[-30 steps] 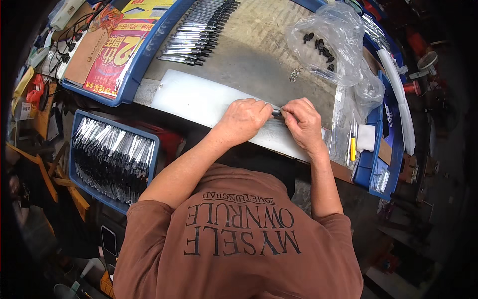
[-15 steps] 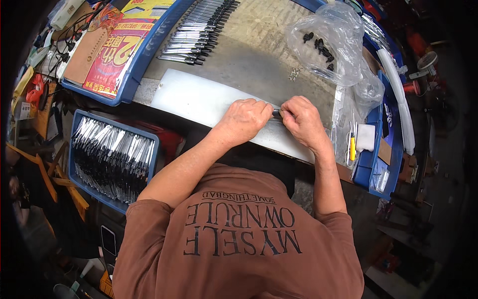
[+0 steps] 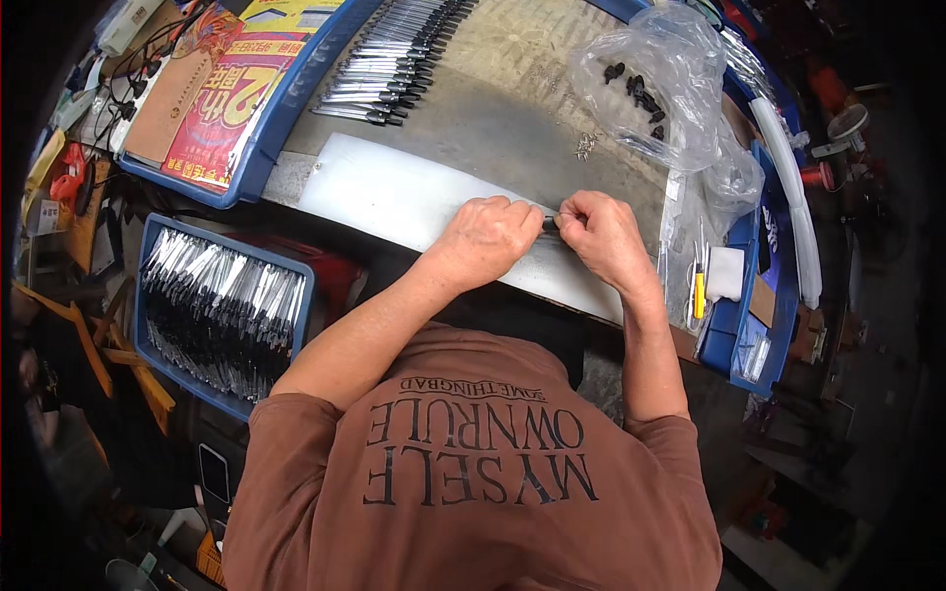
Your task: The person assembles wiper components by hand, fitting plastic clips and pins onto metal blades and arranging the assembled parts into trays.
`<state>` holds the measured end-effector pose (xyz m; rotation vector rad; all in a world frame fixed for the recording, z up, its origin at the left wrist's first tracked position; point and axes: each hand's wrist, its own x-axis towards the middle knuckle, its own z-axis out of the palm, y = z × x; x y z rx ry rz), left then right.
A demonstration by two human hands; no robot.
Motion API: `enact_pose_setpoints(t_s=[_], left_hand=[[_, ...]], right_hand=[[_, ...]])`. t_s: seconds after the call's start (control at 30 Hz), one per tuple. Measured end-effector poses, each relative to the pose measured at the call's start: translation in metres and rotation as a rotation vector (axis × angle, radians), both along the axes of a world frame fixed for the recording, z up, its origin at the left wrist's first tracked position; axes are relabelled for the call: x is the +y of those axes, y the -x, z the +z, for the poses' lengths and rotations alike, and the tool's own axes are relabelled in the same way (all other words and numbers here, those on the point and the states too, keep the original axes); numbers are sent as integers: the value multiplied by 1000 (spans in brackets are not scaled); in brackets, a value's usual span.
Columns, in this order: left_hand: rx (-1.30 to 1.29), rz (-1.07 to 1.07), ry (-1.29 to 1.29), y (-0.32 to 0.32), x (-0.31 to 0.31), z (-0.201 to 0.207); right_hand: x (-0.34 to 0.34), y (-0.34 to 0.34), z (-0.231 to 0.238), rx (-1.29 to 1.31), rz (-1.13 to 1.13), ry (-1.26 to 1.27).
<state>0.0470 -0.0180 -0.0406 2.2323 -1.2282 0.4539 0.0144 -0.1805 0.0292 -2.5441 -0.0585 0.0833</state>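
Over a white board (image 3: 384, 187) at the table's near edge, my two hands meet, closed on one pen. Only a short black stretch of the pen (image 3: 549, 224) shows between them; my fingers hide the rest. Curled around its left part is my left hand (image 3: 490, 236), knuckles up. My right hand (image 3: 599, 233) pinches the other end between thumb and fingers. Beyond the board lies a long row of pens (image 3: 379, 79) with clear barrels and black ends. Small metallic bits (image 3: 585, 146) are heaped beyond my right hand.
A clear plastic bag (image 3: 680, 49) with small black parts (image 3: 639, 97) lies far right. Right of my hand are a yellow-handled tool (image 3: 700, 295) and a white block (image 3: 726, 273). Blue trays (image 3: 281, 123) flank the table. A blue bin (image 3: 241, 248) full of pens stands left.
Both hands have shifted very slightly, and my right fingers have curled further around the pen's end. Less of the black part shows between the hands. Everything else lies as before.
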Motion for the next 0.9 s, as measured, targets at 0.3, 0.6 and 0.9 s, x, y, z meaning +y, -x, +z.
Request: enact_pose_setpoints(t_s=[0.3, 0.6, 0.9], left_hand=[[6, 0, 16, -1, 0, 0], [11, 1, -1, -1, 1, 4], [1, -14, 3, -1, 1, 5]], right_hand=[[-2, 4, -8, -69, 30, -68], [-3, 1, -9, -94, 11, -52], [-8, -1, -13, -103, 79, -65]])
